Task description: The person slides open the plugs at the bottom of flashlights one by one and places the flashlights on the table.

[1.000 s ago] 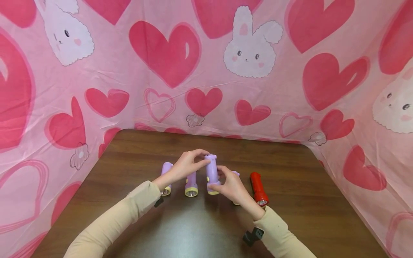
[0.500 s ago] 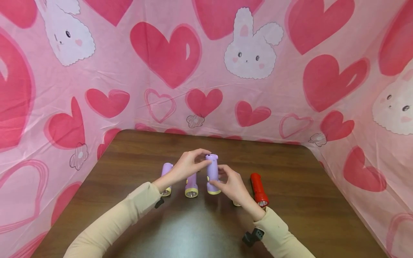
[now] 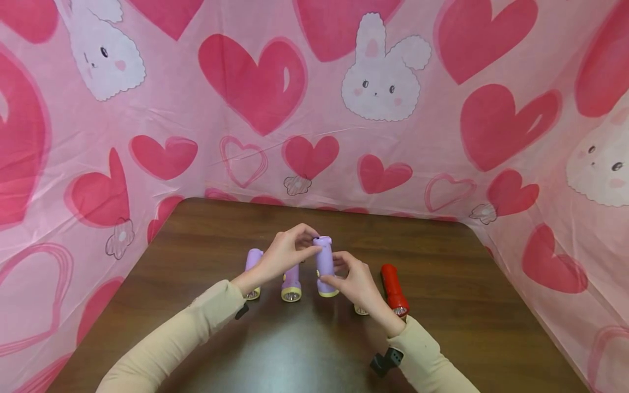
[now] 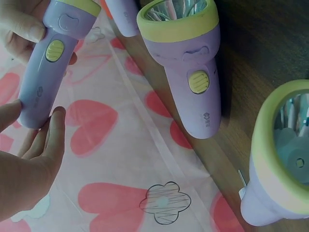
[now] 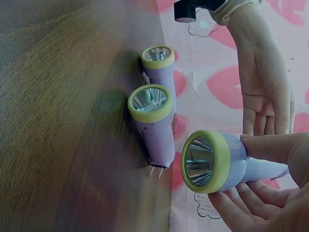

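Observation:
In the head view, a purple flashlight (image 3: 325,267) with a yellow rim is held over the middle of the table. My left hand (image 3: 287,255) pinches its tail end between thumb and fingers. Nearer the lens, my right hand (image 3: 356,284) grips the head, thumb on one side and fingers on the other. The left wrist view shows the flashlight's yellow switch (image 4: 55,50) facing that camera. Its lens (image 5: 200,162) shows in the right wrist view. Whatever lies at its tail tip is partly hidden by the left fingers.
Purple flashlights lie left of the hands, one (image 3: 291,286) close by and another (image 3: 254,259) partly behind the left wrist. A further flashlight (image 3: 361,310) is mostly hidden by the right hand. A red flashlight (image 3: 395,289) lies rightmost. Metal prongs (image 5: 155,170) stick out of one purple flashlight's tail.
The held flashlight has shifted slightly right and turned a little, its switch now less visible from the head. The right thumb has slid off the lower head. Both hands still hold it.

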Available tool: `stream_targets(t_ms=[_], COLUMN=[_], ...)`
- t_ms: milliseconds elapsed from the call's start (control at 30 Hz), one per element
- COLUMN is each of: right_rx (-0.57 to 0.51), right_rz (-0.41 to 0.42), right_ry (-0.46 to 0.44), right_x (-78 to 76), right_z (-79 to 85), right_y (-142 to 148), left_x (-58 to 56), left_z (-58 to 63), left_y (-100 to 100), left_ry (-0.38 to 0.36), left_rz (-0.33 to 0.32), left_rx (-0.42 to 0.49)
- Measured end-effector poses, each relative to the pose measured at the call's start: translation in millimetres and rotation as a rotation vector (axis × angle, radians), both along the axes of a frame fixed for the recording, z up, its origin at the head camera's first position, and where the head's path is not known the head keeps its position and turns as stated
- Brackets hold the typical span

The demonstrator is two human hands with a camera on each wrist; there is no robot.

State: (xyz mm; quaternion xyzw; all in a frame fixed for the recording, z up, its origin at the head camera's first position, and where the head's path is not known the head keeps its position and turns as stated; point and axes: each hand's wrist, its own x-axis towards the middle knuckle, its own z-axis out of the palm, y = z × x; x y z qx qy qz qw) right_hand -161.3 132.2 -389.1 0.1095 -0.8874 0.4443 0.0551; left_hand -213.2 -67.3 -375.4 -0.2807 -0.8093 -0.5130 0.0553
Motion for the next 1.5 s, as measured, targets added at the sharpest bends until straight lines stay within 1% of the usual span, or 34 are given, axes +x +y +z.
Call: stream_targets(t_ms=[200,500,800,1033,1333,1500], right_rx=[0.004,0.004,-0.009,-0.011,-0.015,-0.015], right_rz=[-0.002,0.006,0.011,0.017,0.017,0.017], right_ry=[-0.001,0.001,-0.009,-0.008,-0.004,-0.002], right_x=[-1.2,-2.2,-0.8,0.8,0.2,0.0], right_z=[-0.8,-1.7,-0.3,2.1,3.8,3.7], right_y=[0.2,-0.2,-0.9,-1.5,-1.0,-0.9], left_x=[-0.5,-1.3,-0.5,0.7,1.0,0.9], left_z=[-2.0,-2.5,0.7,1.7,3.5,3.8], left_y=[-0.7,-1.9,-1.4,-1.3,0.0,0.4], left_ry=[0.023,0.028,0.04,0.031,0.054,0.052], left_rz=[0.004,-0.009,-0.033,-0.031,-0.035,-0.045], left_rx=[0.014,0.022,0.026,0.026,0.046,0.049])
